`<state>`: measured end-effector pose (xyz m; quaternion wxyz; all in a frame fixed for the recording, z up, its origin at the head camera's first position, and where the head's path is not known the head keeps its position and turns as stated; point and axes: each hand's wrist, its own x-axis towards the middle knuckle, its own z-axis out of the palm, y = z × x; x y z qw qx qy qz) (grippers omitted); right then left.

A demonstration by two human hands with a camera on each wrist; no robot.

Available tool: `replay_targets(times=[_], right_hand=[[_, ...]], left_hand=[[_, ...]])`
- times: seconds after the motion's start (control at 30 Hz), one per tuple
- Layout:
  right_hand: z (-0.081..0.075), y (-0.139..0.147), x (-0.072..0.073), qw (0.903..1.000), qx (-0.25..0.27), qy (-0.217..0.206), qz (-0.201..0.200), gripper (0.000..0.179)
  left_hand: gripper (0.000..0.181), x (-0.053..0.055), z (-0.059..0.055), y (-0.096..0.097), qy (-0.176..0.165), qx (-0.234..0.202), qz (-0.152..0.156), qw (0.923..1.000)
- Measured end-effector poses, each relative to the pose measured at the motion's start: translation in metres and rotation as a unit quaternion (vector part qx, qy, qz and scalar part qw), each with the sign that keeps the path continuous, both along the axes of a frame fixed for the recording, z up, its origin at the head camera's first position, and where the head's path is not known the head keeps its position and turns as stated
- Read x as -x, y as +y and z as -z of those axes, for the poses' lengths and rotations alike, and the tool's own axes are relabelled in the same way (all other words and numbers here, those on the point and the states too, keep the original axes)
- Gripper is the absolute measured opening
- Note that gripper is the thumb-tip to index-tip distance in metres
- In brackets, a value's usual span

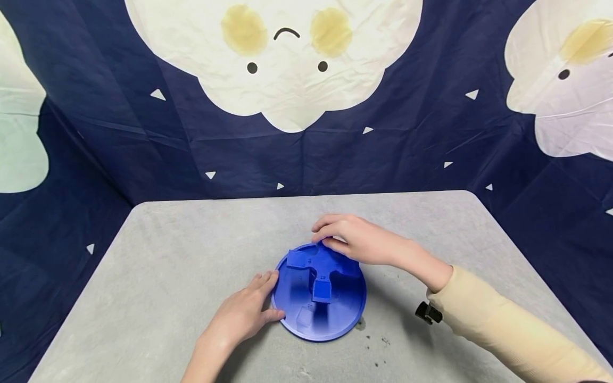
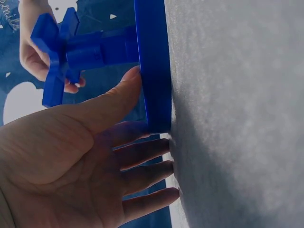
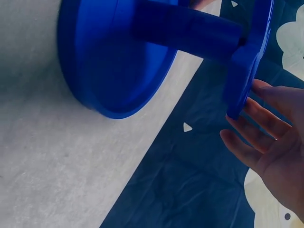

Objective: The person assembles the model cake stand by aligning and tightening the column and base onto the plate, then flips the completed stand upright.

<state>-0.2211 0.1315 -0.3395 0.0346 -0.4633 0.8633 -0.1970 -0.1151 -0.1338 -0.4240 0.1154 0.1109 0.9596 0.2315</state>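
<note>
A blue plastic stand has a round, rimmed base (image 1: 342, 316), a central post (image 2: 116, 46) and a cross-shaped top (image 1: 322, 261) with several arms. The base lies flat on the table. At its left edge, my left hand (image 1: 243, 313) touches the rim with thumb and index finger spread apart, its other fingers fairly straight, with their tips at the tabletop. On the far right side, my right hand (image 1: 360, 240) pinches one arm of the top between thumb and fingers. Part of that arm is hidden under the hand in the head view.
The grey table (image 1: 191, 255) has rounded far corners, and dark specks (image 1: 377, 351) mark it right of the base. Dark blue cloth (image 1: 230, 143) with cloud faces hangs behind and on both sides. A black clip (image 1: 428, 313) is by the right sleeve (image 1: 507, 319).
</note>
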Motion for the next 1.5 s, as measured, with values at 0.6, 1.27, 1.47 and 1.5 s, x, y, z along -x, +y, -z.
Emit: replay_targets(times=[0.6, 1.27, 1.47, 1.5], right_hand=[[0.015, 0.041, -0.017, 0.9928, 0.077, -0.058, 0.071, 0.026], [0.026, 0.052, -0.052, 0.9894, 0.077, -0.031, 0.119, 0.041], [0.032, 0.051, -0.066, 0.9861, 0.091, -0.027, 0.136, 0.045], [0.032, 0.050, -0.069, 0.9848, 0.098, -0.029, 0.140, 0.045]], left_hand=[[0.084, 0.000, 0.002, 0.000, 0.012, -0.004, 0.002, 0.9999], [0.083, 0.001, 0.003, 0.000, 0.010, -0.002, 0.003, 0.9999], [0.083, 0.002, 0.002, 0.000, 0.009, 0.001, 0.003, 1.0000], [0.083, 0.002, 0.002, 0.000, 0.009, 0.001, 0.003, 1.0000]])
